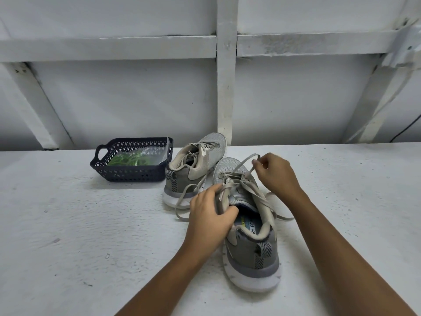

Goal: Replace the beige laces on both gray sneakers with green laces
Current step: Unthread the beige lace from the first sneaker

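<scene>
Your left hand grips the near gray sneaker at its left collar, thumb over the edge, pinning it to the white table. Your right hand, at about one o'clock from the left, pinches a loop of the beige lace drawn up from the eyelets nearest the toe. The shoe's long axis runs from heel at six o'clock to toe at twelve, so the lace should pull free toward one o'clock, away from the holding hand. The right hand is nearer those eyelets. The second sneaker stands at eleven o'clock; the green laces lie bagged in the dark basket at ten.
</scene>
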Tool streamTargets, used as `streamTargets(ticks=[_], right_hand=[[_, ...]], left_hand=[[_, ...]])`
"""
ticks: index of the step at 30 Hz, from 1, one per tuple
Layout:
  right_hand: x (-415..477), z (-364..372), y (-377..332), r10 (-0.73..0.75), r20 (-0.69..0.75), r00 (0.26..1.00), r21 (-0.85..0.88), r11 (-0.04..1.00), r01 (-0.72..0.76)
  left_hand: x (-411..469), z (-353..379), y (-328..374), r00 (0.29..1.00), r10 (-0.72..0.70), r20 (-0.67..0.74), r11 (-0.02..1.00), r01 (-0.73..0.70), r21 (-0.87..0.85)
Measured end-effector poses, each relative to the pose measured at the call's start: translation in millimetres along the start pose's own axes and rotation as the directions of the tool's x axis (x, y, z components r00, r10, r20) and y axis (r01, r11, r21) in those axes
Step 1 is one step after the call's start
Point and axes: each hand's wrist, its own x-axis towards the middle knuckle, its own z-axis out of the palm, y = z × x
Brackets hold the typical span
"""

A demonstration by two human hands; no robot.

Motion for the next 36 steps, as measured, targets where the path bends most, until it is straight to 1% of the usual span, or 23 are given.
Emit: streamTargets(ticks=[2, 3, 4, 6, 8, 9, 11, 13, 14, 15, 16, 18, 19, 20, 25, 29, 30, 31, 32, 33, 34, 35, 36], right_hand=[[-0.5, -1.5, 0.1, 0.028, 0.230, 0.973, 0.013, 0.999, -0.032], [-1.1, -2.0, -0.9, 0.015, 0.285, 0.958, 0.038, 0.999, -0.027], [-1.2, -1.3, -1.7, -0.007, 0.303, 0.953, 0.068, 0.998, -0.014], [-0.5, 2.4, -3.2, -0.034, 0.281, 0.959, 0.127, 0.992, -0.002], [1.2, 4.3, -5.3, -0.026, 0.249, 0.968, 0.176, 0.984, -0.019], [2.8, 4.0, -5.6, -0.008, 0.206, 0.979, 0.216, 0.976, -0.038], [8.2, -0.1, -2.8, 0.070, 0.060, 0.996, 0.332, 0.939, -0.087], [10.9, -5.9, 1.1, 0.139, -0.054, 0.989, 0.401, 0.910, -0.106], [10.7, -7.4, 2.3, 0.147, -0.050, 0.988, 0.397, 0.910, -0.115], [9.2, -8.3, 2.0, 0.146, 0.010, 0.989, 0.385, 0.913, -0.139], [6.8, -8.1, 0.9, 0.144, 0.114, 0.983, 0.357, 0.918, -0.176], [1.1, -7.9, -2.8, 0.137, 0.327, 0.935, 0.264, 0.937, -0.229], [-0.3, -8.0, -4.3, 0.124, 0.387, 0.914, 0.226, 0.948, -0.225], [-0.4, -7.7, -3.5, 0.106, 0.412, 0.905, 0.205, 0.957, -0.205], [1.0, -4.5, 0.5, 0.021, 0.368, 0.930, 0.223, 0.969, -0.110], [3.2, -0.2, -0.5, -0.006, 0.317, 0.949, 0.089, 0.996, -0.024], [5.7, 1.1, 0.8, 0.011, 0.293, 0.956, 0.098, 0.994, -0.041], [8.1, 1.4, 1.9, 0.052, 0.257, 0.965, 0.158, 0.983, -0.095], [10.3, 1.0, 3.8, 0.119, 0.215, 0.969, 0.266, 0.948, -0.175], [12.3, -0.2, 5.3, 0.198, 0.184, 0.963, 0.408, 0.876, -0.258], [13.2, -2.5, 6.8, 0.268, 0.167, 0.949, 0.556, 0.769, -0.315], [13.7, -4.9, 8.1, 0.316, 0.155, 0.936, 0.677, 0.656, -0.334], [14.3, -7.1, 10.0, 0.347, 0.153, 0.925, 0.751, 0.568, -0.337]], left_hand=[[0.0, 0.2, -0.3, 1.000, -0.001, -0.002, 1.000, 0.001, -0.002], [-0.2, 0.1, -0.2, 1.000, -0.003, -0.002, 1.000, 0.003, -0.004], [-0.3, 0.1, 0.1, 1.000, -0.005, 0.000, 1.000, 0.005, -0.006], [-0.1, -0.1, 0.5, 1.000, -0.009, 0.004, 1.000, 0.009, -0.003], [-0.3, -0.5, 0.3, 1.000, -0.005, 0.002, 1.000, 0.005, 0.011], [-0.5, -1.1, 0.3, 1.000, -0.003, 0.001, 1.000, 0.003, 0.020], [-0.3, -1.8, 0.5, 1.000, -0.011, 0.008, 0.999, 0.010, 0.040], [0.0, -1.8, 0.8, 1.000, -0.016, 0.013, 0.999, 0.015, 0.052], [0.0, -1.6, 1.1, 1.000, -0.016, 0.013, 0.998, 0.015, 0.055], [0.0, -1.5, 1.2, 1.000, -0.016, 0.012, 0.998, 0.016, 0.056], [0.2, -1.4, 1.0, 1.000, -0.017, 0.011, 0.998, 0.016, 0.056], [0.1, -1.2, 0.5, 1.000, -0.020, 0.012, 0.999, 0.020, 0.050], [0.2, -1.3, 0.5, 1.000, -0.021, 0.012, 0.999, 0.021, 0.043], [0.2, -1.2, 0.5, 1.000, -0.021, 0.014, 0.999, 0.021, 0.038], [0.4, -0.1, 0.9, 1.000, -0.020, 0.007, 0.999, 0.020, 0.030], [-0.9, 0.0, 1.6, 1.000, -0.012, -0.022, 1.000, 0.012, 0.014], [-1.2, 0.0, 2.3, 0.999, -0.006, -0.034, 1.000, 0.007, 0.016], [-1.5, 0.2, 2.6, 0.999, -0.005, -0.042, 1.000, 0.006, 0.022], [-2.0, 0.5, 3.0, 0.999, -0.001, -0.047, 1.000, 0.002, 0.025], [-2.6, 0.8, 3.1, 0.999, 0.006, -0.054, 1.000, -0.005, 0.026], [-3.0, 1.1, 3.4, 0.998, 0.018, -0.064, 1.000, -0.016, 0.026], [-3.3, 1.7, 2.8, 0.997, 0.025, -0.076, 0.999, -0.024, 0.024], [-3.1, 2.1, 2.2, 0.996, 0.025, -0.081, 1.000, -0.024, 0.020]])
